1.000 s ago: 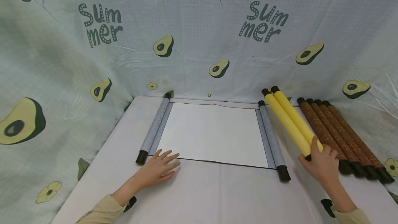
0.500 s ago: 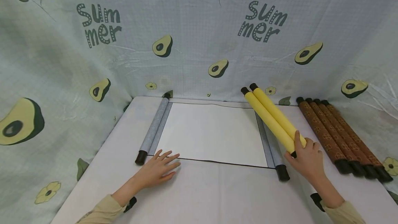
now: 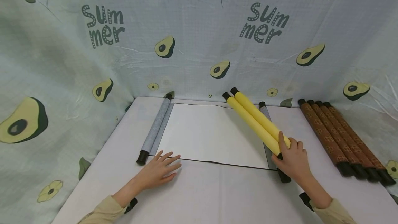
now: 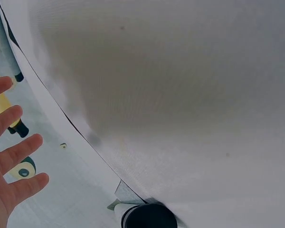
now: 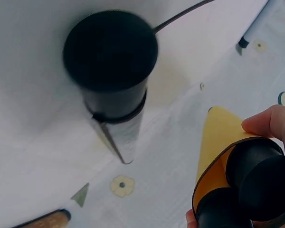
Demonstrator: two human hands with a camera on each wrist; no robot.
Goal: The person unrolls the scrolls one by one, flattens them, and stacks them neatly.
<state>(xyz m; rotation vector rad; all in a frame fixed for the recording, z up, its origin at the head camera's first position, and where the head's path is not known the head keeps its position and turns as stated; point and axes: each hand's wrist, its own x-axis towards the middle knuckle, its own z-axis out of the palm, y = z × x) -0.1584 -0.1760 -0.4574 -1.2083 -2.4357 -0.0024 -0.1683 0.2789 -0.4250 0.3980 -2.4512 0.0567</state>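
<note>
A yellow scroll [image 3: 253, 118], rolled from both ends into two tubes with black end caps, slants above the right part of an unrolled scroll. My right hand [image 3: 292, 158] grips its near end, thumb on one side and fingers on the other. In the right wrist view the yellow scroll [image 5: 216, 142] shows its black caps beside the thumb. The unrolled scroll has a white sheet [image 3: 208, 134] between two grey rollers, the left roller [image 3: 155, 127] in full view, the right partly hidden by the yellow scroll. Near its front left corner my left hand [image 3: 158, 172] spreads its fingers, holding nothing.
Several brown patterned scroll rolls [image 3: 340, 137] with black caps lie side by side at the right of the white table [image 3: 205, 196]. A cloth backdrop [image 3: 192, 20] printed with avocados and "summer" rises behind the table and at both sides.
My right hand has carried the yellow scroll leftward, from beside the brown rolls to over the right part of the unrolled scroll. The left hand has kept its place.
</note>
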